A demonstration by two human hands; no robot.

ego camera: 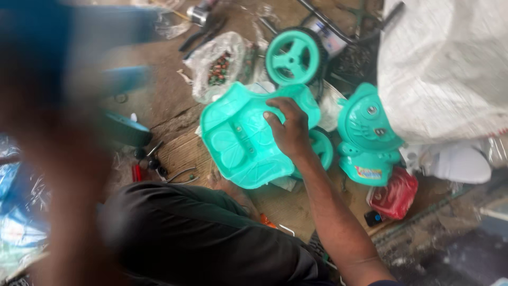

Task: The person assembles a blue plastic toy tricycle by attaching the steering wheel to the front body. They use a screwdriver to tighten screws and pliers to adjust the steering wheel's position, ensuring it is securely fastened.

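We see the right hand (288, 127) laid on the upper right edge of a teal plastic seat shell (246, 137), fingers curled together over its rim, thumb on the inner face. The shell lies hollow side up near the middle of the wooden floor (182, 151), its long axis running from lower right to upper left, the narrower end pointing up-left. We count one shell, one teal wheel (293, 55) just beyond it toward the floor's far edge, and a second wheel (323, 148) partly hidden under the hand. One teal body piece (368, 135) stands to the right, one red part (394, 193) below it. The left arm (63, 159) is a blur; we cannot tell its fingers.
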